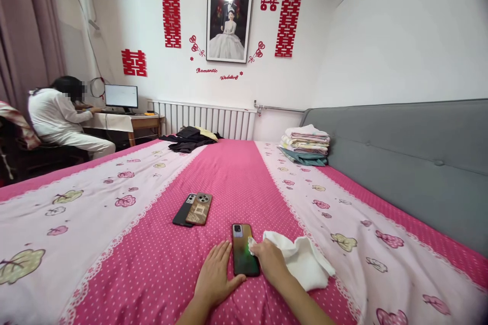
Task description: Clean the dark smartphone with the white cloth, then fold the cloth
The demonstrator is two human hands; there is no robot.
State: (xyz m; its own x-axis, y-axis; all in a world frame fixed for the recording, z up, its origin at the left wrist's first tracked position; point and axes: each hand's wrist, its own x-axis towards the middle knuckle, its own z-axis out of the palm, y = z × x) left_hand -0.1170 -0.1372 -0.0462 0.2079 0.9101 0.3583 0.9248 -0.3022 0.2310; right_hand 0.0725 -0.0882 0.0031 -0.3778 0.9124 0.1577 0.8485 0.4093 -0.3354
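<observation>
A smartphone [242, 256] in a dark-edged case lies back up on the pink bedspread, its camera block at the far left corner. Beside its left edge my left hand [216, 270] rests flat with the fingers stretched out, the thumb at the phone's near edge. My right hand [269, 259] pinches a bunched corner of a white cloth [307, 263] against the phone's right side. The rest of that cloth spreads to the right over the bed. Farther off, a brown patterned phone [201, 212] partly overlaps a black phone [184, 212], both with cameras up.
Folded towels and clothes [306, 143] are stacked by the grey headboard [396, 157]. Dark clothing [188, 138] lies at the bed's far edge, before a white radiator [202, 117]. A person in white [63, 114] sits at a desk [147, 122] with a monitor [121, 96].
</observation>
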